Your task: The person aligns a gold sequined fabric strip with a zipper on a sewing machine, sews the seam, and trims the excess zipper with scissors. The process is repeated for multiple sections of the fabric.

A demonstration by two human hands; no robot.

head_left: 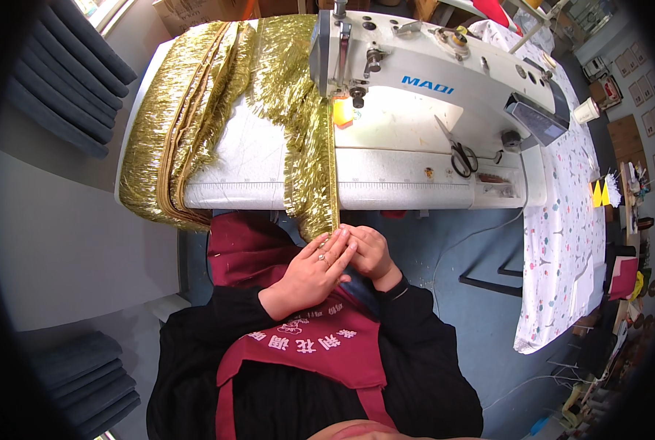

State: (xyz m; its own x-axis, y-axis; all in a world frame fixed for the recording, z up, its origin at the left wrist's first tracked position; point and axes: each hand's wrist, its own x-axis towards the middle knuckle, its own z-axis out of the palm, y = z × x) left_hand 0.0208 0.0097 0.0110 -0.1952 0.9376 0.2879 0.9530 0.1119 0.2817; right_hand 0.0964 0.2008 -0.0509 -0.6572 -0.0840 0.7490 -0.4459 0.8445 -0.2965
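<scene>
A strip of shiny gold tinsel fringe (313,176) runs from beneath the head of the white sewing machine (415,55) down over the table's front edge. At its near end my left hand (307,275) and my right hand (370,253) meet above my lap. The fingers of both close around the strip's bound edge. My left hand, with a ring on one finger, overlaps the right one's fingertips. Exactly how each finger grips is partly hidden. More gold fringe lies left of the machine in a thick folded bundle (151,132), which hangs over the front edge.
Black scissors (461,154) lie on the white sewing table (401,192), right of the needle area. An orange-yellow piece (343,114) sits beside the needle. A patterned cloth (562,257) drapes down at the right. Dark metal legs (492,282) stand on the blue floor below.
</scene>
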